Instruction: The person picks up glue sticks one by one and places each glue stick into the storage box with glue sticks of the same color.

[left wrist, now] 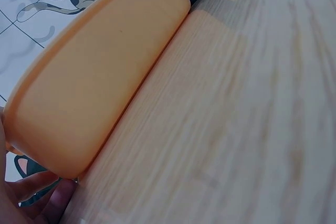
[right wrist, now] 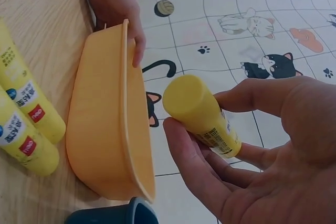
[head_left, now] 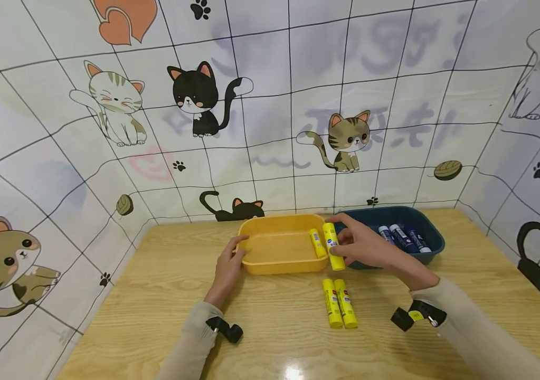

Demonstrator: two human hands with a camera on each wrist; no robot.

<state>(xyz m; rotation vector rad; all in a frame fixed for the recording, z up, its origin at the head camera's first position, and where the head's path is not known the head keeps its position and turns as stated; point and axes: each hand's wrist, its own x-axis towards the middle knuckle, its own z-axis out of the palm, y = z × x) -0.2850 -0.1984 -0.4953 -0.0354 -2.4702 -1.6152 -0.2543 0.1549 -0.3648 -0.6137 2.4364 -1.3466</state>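
Glue stick (head_left: 333,246): yellow, with a printed label and barcode; held in the air at the right end of the yellow tray, overlapping its right rim in the head view; tilted
Right hand (head_left: 362,243): grasping that glue stick between thumb and fingers; the dark blue bin lies behind and beneath it in the head view
Left hand (head_left: 228,266): grasping the left end of the tray, some fingers over the rim, others against the outer wall
Yellow tray (head_left: 276,245): shallow plastic, on the table; second glue stick (head_left: 318,243) lying inside against the right end
Loose pair (head_left: 339,303): two more yellow glue sticks, side by side on the table in front of the tray's right end; a small red mark on each
Dark blue bin (head_left: 428,226): just right of the tray; three blue-and-white tubes (head_left: 404,238) visible inside, lying slantwise
Table (head_left: 274,322): light wood grain, glossy near the front
Backdrop (head_left: 270,126): white sheet with black grid lines, cartoon cats and paw prints
Sleeves (head_left: 191,338): beige; black strap (head_left: 428,313) on the right wrist
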